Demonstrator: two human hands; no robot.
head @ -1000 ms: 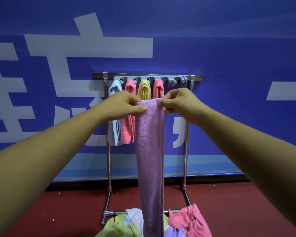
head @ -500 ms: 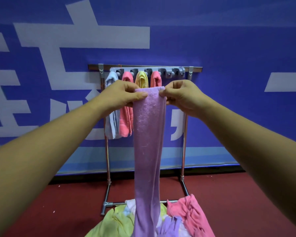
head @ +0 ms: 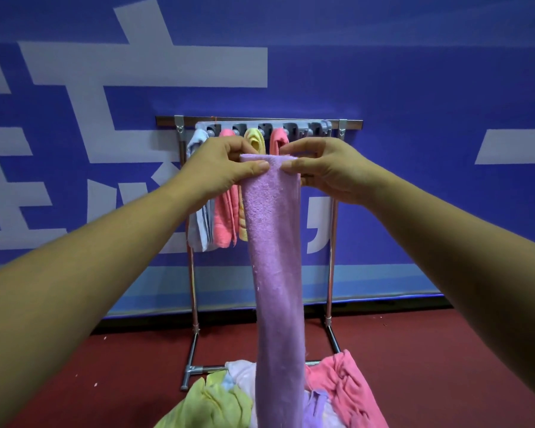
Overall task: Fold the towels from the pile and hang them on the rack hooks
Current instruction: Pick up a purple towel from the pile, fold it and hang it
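Note:
A long purple towel (head: pixel 277 257), folded into a narrow strip, hangs straight down in front of me. My left hand (head: pixel 220 168) pinches its top left corner and my right hand (head: pixel 325 168) pinches its top right corner. Behind them stands the metal rack (head: pixel 332 242) with a grey hook bar (head: pixel 306 126). A pale blue towel (head: pixel 198 223), a pink towel (head: pixel 226 217), a yellow towel (head: pixel 255 140) and another pink towel (head: pixel 278 139) hang from its hooks. The pile of towels (head: pixel 217 403) lies at the bottom, in green, white, lilac and pink.
A blue wall banner (head: pixel 414 149) with white characters stands right behind the rack. The floor (head: pixel 430 366) is dark red carpet. The rightmost hooks (head: pixel 322 128) on the bar carry no towel.
Both hands have drawn closer together at the towel's top edge, making the strip narrower there. The view has shifted slightly; the towel still hangs in front of the rack.

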